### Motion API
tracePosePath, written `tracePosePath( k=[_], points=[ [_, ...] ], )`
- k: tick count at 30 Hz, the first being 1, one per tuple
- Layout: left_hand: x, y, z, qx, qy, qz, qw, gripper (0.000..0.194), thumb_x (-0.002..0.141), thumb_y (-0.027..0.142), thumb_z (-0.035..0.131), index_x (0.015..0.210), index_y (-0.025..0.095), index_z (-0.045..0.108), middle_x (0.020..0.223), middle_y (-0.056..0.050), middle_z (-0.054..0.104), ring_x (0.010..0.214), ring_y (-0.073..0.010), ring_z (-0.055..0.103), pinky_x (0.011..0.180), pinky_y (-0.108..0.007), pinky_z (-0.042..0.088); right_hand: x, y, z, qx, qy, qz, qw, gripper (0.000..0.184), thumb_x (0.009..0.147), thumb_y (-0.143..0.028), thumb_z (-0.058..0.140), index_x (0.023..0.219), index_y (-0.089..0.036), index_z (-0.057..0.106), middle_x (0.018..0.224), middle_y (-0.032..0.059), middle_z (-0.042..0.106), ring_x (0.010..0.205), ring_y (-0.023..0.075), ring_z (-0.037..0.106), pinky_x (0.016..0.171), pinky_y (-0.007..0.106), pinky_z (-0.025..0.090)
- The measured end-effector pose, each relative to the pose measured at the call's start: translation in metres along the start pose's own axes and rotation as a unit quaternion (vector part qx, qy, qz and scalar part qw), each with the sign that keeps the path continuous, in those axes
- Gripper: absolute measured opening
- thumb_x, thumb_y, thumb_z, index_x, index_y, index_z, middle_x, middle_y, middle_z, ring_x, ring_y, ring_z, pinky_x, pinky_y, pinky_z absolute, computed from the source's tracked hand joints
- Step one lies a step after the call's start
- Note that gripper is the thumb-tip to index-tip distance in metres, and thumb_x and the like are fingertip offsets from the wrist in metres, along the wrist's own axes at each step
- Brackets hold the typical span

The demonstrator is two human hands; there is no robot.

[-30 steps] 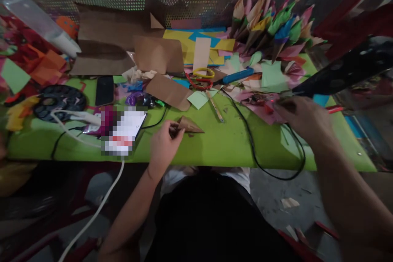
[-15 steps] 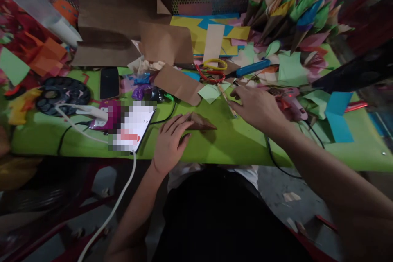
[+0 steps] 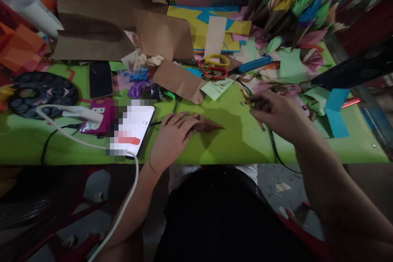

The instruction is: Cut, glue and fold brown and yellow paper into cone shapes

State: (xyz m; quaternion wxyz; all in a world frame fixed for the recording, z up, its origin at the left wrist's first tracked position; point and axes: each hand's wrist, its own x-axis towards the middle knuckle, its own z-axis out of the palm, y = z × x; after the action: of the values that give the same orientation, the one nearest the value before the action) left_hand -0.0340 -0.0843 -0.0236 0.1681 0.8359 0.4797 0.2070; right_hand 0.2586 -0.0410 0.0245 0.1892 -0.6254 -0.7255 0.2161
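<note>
My left hand [image 3: 173,139] rests low on the green table, fingers curled over the wide end of a small folded brown paper cone [image 3: 211,125]. The cone's narrow tip points right, and its left end is hidden under the fingers. To the right, my right hand [image 3: 273,108] pinches a thin tan stick [image 3: 245,90]; the stick slants, and its lower end shows below the fingers. Close to the right hand lies a pale green paper piece [image 3: 217,88]. A lit phone [image 3: 141,125], partly blurred out, lies left of my left hand.
Brown paper sheets [image 3: 164,35], yellow and blue paper [image 3: 196,28], red-handled scissors [image 3: 211,73] and a blue cutter [image 3: 254,64] lie behind. Paper-wrapped bundles [image 3: 282,4] stand back right. A purple power strip [image 3: 98,116], white cable [image 3: 133,184] and dark phone [image 3: 100,80] are left.
My right hand has closed on the thin stick and moved it right and toward me. My left hand has slid slightly further over the paper cone. The view has shifted a little.
</note>
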Motion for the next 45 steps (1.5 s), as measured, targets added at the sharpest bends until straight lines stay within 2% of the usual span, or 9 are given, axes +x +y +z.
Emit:
tracePosePath(
  k=[3,6,10,13,18,22,30,38,45],
  points=[
    [0.0,0.002,0.001,0.0,0.002,-0.001,1.0,0.021,0.098,0.022,0.053,0.114,0.027,0.066,0.134,-0.004,0.069,0.129,-0.0262,0.058,0.112,-0.049,0.036,-0.025,-0.005,0.001,0.066,-0.009,-0.008,0.998,0.021,0.086,-0.034,0.061,0.104,-0.026,0.069,0.08,0.0043,0.068,0.068,0.0216,0.06,0.062,0.034,0.044],
    [-0.001,0.003,0.001,-0.004,0.009,-0.004,1.0,0.018,0.096,0.021,0.056,0.109,0.026,0.066,0.134,-0.004,0.069,0.128,-0.0269,0.059,0.112,-0.052,0.036,-0.044,-0.011,0.012,0.077,-0.001,-0.033,0.997,0.021,0.092,-0.034,0.057,0.108,-0.026,0.067,0.091,0.0054,0.07,0.074,0.0213,0.063,0.067,0.034,0.047],
    [-0.003,0.005,0.002,0.002,0.022,-0.002,1.0,0.016,0.095,0.018,0.057,0.107,0.026,0.065,0.136,-0.004,0.068,0.127,-0.0281,0.06,0.111,-0.054,0.037,-0.061,-0.021,0.031,0.061,0.01,-0.047,0.997,0.028,0.095,-0.03,0.053,0.121,-0.024,0.06,0.082,0.0029,0.067,0.069,0.0192,0.063,0.066,0.032,0.049],
    [-0.004,0.007,0.002,0.019,0.024,0.005,1.0,0.016,0.096,0.018,0.056,0.107,0.026,0.064,0.137,-0.004,0.067,0.128,-0.028,0.059,0.11,-0.053,0.038,-0.071,-0.03,0.048,0.042,0.016,-0.06,0.997,0.028,0.095,-0.027,0.051,0.123,-0.022,0.056,0.078,0.0018,0.068,0.065,0.0184,0.064,0.062,0.03,0.048],
    [-0.007,0.009,0.002,0.049,0.017,0.014,0.999,0.02,0.096,0.017,0.054,0.112,0.026,0.064,0.139,-0.005,0.065,0.128,-0.0268,0.059,0.11,-0.052,0.038,-0.079,-0.046,0.077,-0.009,0.036,-0.135,0.99,0.022,0.096,-0.021,0.048,0.116,-0.021,0.059,0.085,0.0064,0.073,0.075,0.0215,0.07,0.07,0.033,0.053],
    [-0.01,0.01,0.003,0.044,0.021,0.014,0.999,0.023,0.096,0.016,0.053,0.114,0.026,0.064,0.139,-0.007,0.066,0.127,-0.0271,0.059,0.109,-0.052,0.038,-0.08,-0.056,0.09,-0.05,0.052,-0.174,0.982,0.024,0.097,-0.018,0.045,0.117,-0.018,0.06,0.093,0.0102,0.075,0.077,0.0233,0.07,0.071,0.037,0.054],
    [-0.01,0.01,0.004,0.038,0.024,0.011,0.999,0.023,0.097,0.02,0.055,0.117,0.027,0.064,0.14,-0.006,0.065,0.128,-0.0287,0.058,0.109,-0.055,0.036,-0.082,-0.062,0.093,-0.113,0.052,-0.208,0.97,0.03,0.097,-0.013,0.044,0.122,-0.014,0.062,0.085,0.0088,0.074,0.069,0.0212,0.066,0.065,0.036,0.051],
    [-0.011,0.009,0.004,0.041,0.019,0.016,0.999,0.022,0.096,0.022,0.056,0.116,0.027,0.065,0.14,-0.006,0.064,0.129,-0.0289,0.058,0.111,-0.055,0.036,-0.085,-0.062,0.086,-0.135,0.061,-0.196,0.969,0.034,0.096,-0.011,0.045,0.125,-0.012,0.061,0.086,0.0088,0.075,0.07,0.0206,0.066,0.066,0.035,0.051],
    [-0.011,0.01,0.003,0.09,0.023,0.03,0.995,0.02,0.1,0.026,0.051,0.116,0.024,0.064,0.14,-0.006,0.065,0.126,-0.0275,0.06,0.107,-0.054,0.04,-0.085,-0.057,0.085,-0.129,0.05,-0.189,0.972,0.035,0.097,-0.012,0.046,0.128,-0.014,0.062,0.085,0.0067,0.073,0.07,0.0185,0.064,0.066,0.032,0.048]
  ],
)
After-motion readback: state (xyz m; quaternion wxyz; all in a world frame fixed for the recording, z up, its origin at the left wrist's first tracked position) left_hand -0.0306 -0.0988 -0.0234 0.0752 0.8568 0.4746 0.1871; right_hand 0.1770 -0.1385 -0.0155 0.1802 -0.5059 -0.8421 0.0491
